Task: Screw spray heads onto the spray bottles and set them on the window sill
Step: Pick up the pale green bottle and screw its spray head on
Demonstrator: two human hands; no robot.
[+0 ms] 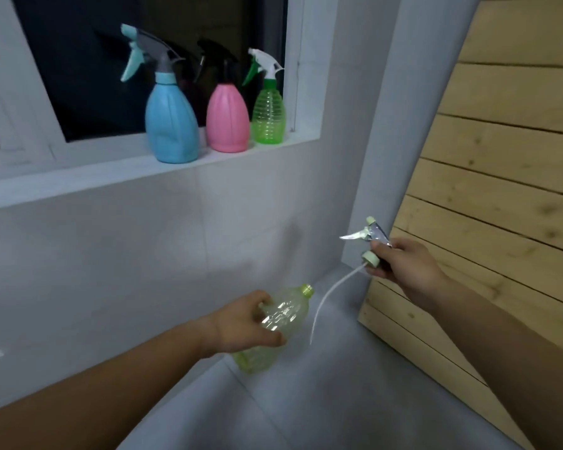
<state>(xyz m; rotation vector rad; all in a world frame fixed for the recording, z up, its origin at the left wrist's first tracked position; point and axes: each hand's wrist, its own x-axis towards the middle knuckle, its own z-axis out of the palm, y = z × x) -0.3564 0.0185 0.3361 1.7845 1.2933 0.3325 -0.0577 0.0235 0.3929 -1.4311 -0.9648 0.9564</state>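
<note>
A window sill [111,177] carries a blue bottle [171,121], a pink bottle [227,121] and a green bottle [268,115], heads on. Below, the left hand [241,323] grips a tilted yellow-green bottle [283,316], neck open; the right hand [403,267] holds a spray head [372,238] nearby, tube [325,297] dangling.

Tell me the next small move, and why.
Probably bring the right hand across and feed the tube into the open neck of the bottle. The left hand holds the bottle tilted, and the spray head is apart from it.
</note>
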